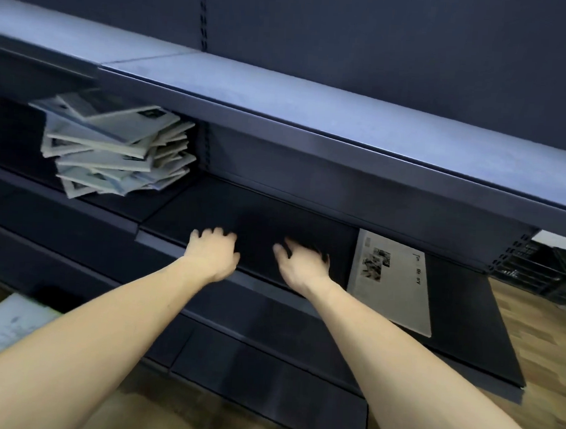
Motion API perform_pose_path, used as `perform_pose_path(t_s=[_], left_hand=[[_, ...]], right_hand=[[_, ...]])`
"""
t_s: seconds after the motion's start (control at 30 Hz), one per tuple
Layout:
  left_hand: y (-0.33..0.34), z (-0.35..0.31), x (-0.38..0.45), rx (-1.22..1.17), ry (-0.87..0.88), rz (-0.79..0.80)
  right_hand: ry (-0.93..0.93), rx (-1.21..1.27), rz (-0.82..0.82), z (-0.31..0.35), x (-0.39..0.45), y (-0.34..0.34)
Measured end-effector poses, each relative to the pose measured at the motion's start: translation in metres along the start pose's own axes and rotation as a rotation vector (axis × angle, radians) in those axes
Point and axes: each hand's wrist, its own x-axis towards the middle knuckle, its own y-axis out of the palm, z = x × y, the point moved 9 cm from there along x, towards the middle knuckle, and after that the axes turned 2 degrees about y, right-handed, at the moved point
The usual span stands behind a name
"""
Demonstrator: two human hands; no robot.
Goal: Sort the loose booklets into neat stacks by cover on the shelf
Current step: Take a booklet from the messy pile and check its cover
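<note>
A messy pile of several pale booklets [117, 144] sits crookedly at the left of the dark middle shelf [249, 209]. One booklet with a pale cover, small photos and dark lettering [390, 284] lies flat at the right of that shelf. Both my arms reach over the shelf's front edge between the two. My left hand [213, 253] hovers with fingers loosely curled, holding nothing. My right hand [302, 262], a little blurred, has its fingers spread and curved, also holding nothing, just left of the flat booklet.
A grey upper shelf [314, 107] overhangs the working shelf closely. A lower dark shelf [265, 372] juts out beneath my arms. A white sheet or box [6, 326] lies on the wooden floor at lower left. Dark crates [536, 269] stand at far right.
</note>
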Motion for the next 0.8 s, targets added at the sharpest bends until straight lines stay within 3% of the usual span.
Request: perform_pose_path(t_s=[0.43,0.8], left_hand=[[-0.016,0.200,-0.055,0.001,-0.158,-0.079],[-0.027,0.329,-0.068,-0.046,-0.289,-0.146]], right_hand=[[-0.151,-0.029,0.023,0.213,-0.009,0.072],[-0.262,0.031,-0.032,0.349,0.008,0.111]])
